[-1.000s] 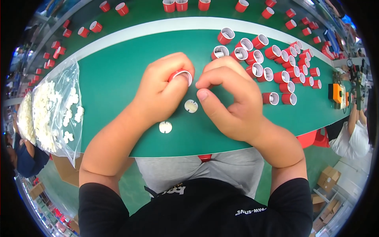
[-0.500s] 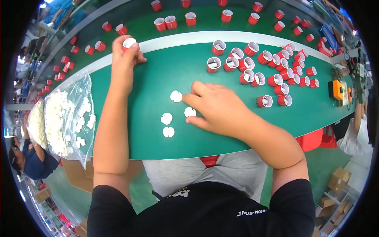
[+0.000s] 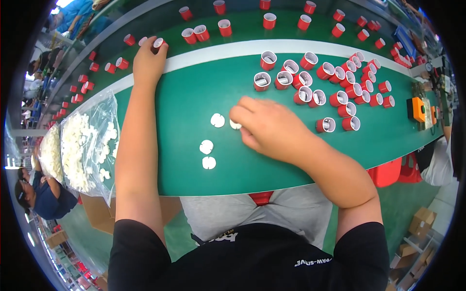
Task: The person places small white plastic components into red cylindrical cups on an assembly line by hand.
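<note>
At the far left of the green table, my left hand (image 3: 148,63) reaches over the white rail, its fingers around a small red cup (image 3: 159,43) with a white inside. My right hand (image 3: 264,125) is over the middle of the table, fingers pinched on a white notched disc (image 3: 235,124), partly hidden by them. Left of it lie three similar discs: one disc (image 3: 217,120) close by, another disc (image 3: 206,147) nearer me, and the nearest disc (image 3: 208,162) just below that one.
Several red cups (image 3: 339,99) holding metallic-looking parts stand at the right of the table. Beyond the white rail (image 3: 213,52), more cups (image 3: 224,27) stand on a green strip. A clear bag of white pieces (image 3: 77,145) lies at left. An orange device (image 3: 415,109) sits far right.
My left hand has moved away from me with the cup, over the rail. My right fingers have closed on one disc and shifted it slightly away. Cups on the far strip have drifted left.
</note>
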Motion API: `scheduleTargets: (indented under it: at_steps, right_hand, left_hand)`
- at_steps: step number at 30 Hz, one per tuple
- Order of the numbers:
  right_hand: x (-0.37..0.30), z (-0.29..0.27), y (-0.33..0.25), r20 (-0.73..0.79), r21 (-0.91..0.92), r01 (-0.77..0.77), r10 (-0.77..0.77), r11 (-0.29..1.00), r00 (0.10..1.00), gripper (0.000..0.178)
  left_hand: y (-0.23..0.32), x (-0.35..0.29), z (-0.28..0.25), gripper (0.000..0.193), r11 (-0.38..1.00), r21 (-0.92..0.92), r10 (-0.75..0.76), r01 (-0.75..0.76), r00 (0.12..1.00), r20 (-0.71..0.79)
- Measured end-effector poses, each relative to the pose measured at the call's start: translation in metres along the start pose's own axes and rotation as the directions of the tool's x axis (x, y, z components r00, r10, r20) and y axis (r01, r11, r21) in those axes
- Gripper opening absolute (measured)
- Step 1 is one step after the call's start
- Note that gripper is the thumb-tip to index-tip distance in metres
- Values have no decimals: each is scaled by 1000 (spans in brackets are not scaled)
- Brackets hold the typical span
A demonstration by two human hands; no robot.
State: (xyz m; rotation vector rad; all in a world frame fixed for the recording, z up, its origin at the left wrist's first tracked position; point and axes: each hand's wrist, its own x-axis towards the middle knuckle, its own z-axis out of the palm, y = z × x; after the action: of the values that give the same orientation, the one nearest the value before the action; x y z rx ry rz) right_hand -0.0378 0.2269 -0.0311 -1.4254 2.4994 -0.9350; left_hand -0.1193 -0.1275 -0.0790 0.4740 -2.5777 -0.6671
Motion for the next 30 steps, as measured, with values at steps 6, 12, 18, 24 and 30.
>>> scheduleTargets:
  at_steps: [6,12,18,24,30]
  right_hand:
    - [-2,-2,7,-50,-59,25,-28,998,998,20]
    - [5,3,12,-73,-81,14,-20,997,997,22]
    - [7,-6,5,-201,70,-54,68,996,977,26]
    - [10,-31,-6,-552,-27,189,-172,982,816,31]
    - [8,-33,-1,-552,-112,278,-292,954,781,37]
  left_hand:
    - [31,-15,13,60,879,398,348,-264,924,-156]
    - [28,-4,28,45,863,349,425,-365,899,-110]
    - [76,-45,-15,36,920,-375,59,-118,984,-166]
    - [125,-134,-29,34,783,-537,317,-313,944,-88]
    - [141,-147,-28,37,659,-655,496,-370,868,9]
